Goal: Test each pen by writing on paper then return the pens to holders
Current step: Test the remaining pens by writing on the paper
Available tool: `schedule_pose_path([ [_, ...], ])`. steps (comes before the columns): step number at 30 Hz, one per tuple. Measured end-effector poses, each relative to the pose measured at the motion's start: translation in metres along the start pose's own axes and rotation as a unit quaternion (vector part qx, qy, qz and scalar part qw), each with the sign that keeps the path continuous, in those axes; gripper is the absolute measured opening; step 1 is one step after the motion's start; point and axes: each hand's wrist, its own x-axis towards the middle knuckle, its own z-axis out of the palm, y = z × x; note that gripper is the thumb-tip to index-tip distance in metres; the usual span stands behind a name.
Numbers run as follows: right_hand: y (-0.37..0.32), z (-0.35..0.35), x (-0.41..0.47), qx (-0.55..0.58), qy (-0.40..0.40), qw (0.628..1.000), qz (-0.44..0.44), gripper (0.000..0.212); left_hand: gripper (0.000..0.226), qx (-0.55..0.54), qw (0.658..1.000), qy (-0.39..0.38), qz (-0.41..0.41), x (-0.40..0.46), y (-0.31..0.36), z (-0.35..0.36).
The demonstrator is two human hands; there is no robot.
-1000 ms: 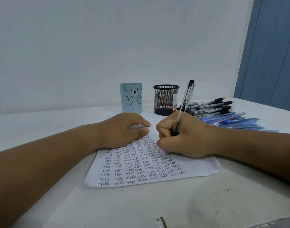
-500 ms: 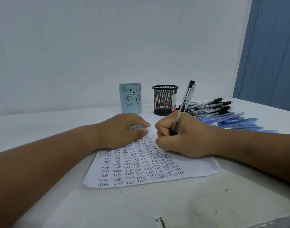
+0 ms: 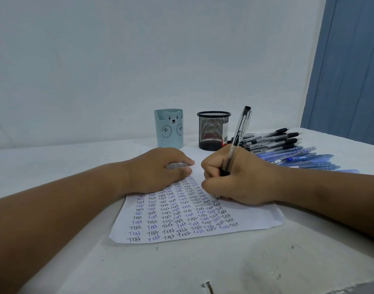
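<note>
A white sheet of paper covered in rows of the word "Test" in black and blue ink lies on the table. My right hand grips a clear black-capped pen, its tip touching the paper at the right end of the rows. My left hand rests flat on the upper left of the sheet, fingers spread. Behind stand a light blue bear-face holder and a black mesh holder. A pile of black and blue pens lies to the right of them.
The white table has a wall close behind the holders and a blue panel at the far right. The table's front edge shows a chipped corner at the bottom right.
My right hand has shifted slightly with the pen as it writes. The left hand and the paper stay where they were.
</note>
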Motion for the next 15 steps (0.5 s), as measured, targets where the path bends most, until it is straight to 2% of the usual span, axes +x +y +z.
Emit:
schedule_pose_path([
  [12, 0.0013, 0.0044, -0.0002, -0.052, 0.010, 0.998, -0.037, 0.047, 0.029, 0.005, 1.000, -0.007, -0.006, -0.0007, -0.0003, 0.0002],
  [15, 0.0014, 0.0049, -0.0008, 0.024, 0.063, 0.998, -0.005, 0.049, 0.030, 0.002, 1.000, -0.003, -0.005, -0.0024, 0.0030, -0.0005],
])
